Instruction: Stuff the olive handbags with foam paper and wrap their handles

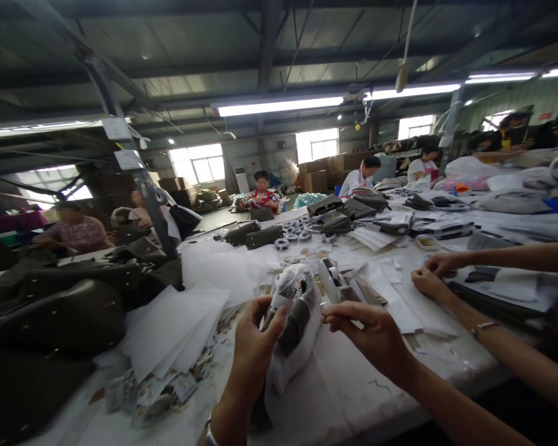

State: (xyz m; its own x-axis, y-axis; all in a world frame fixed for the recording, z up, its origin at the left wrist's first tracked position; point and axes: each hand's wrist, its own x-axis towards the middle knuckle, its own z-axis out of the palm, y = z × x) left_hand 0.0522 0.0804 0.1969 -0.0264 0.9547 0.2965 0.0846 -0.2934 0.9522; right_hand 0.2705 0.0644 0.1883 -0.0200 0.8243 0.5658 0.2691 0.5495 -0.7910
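Near the table's front edge, my left hand [255, 337] is closed around the upper part of a dark olive bag [294, 328] partly covered in thin white wrapping [279, 371]. The thumb presses on the wrapping at the top. To the right of the bag, my right hand [369, 334] pinches a small clear strip of tape [324, 305] between thumb and forefinger. Just beyond the fingertips stands a tape dispenser [335, 285]. What lies under the wrapping is mostly hidden.
White foam sheets [172, 328] and small tags [153, 390] lie left of centre. Dark bags [74, 310] are heaped at far left. Tape rolls [297, 232] sit farther back. At right, a co-worker's hands [432, 275] are close by, over a dark bag [493, 297].
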